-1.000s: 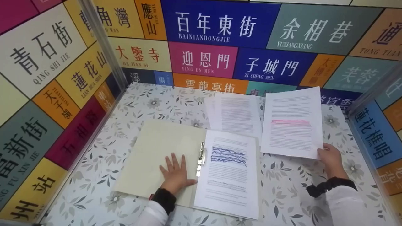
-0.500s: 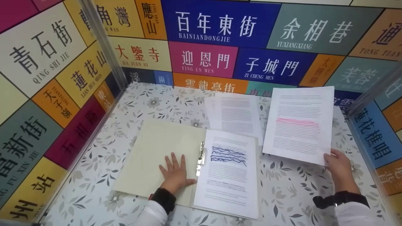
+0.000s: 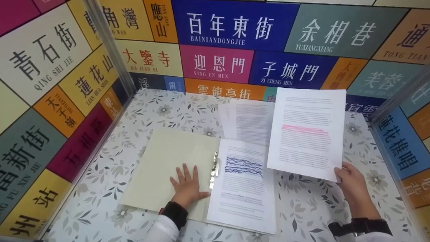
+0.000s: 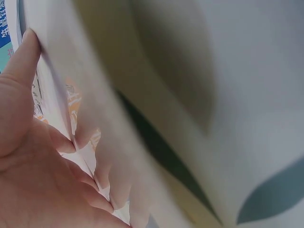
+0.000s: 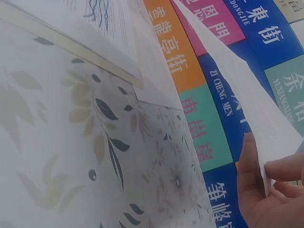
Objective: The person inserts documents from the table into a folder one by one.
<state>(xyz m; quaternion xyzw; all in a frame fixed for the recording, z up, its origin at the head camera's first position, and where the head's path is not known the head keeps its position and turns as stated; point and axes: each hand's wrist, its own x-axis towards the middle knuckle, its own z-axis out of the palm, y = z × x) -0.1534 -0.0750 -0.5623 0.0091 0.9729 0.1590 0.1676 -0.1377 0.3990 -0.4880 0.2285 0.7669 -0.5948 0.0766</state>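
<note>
— What have I got in hand?
— My right hand [image 3: 351, 183] pinches the corner of one pink-highlighted printed sheet [image 3: 307, 132], lifted above the tabletop's far right.
— And the left?
— My left hand [image 3: 188, 186] lies flat, fingers straight, on the one open cream paper folder [image 3: 161, 168].
— How many sheets?
— Three: the blue-scribbled clipped sheet [image 3: 243, 186], a plain printed sheet [image 3: 248, 121] behind. The right wrist view alone shows the pinch edge-on.

printed lines on sheet [image 3: 307, 132] unreadable, left wrist view blurred
</note>
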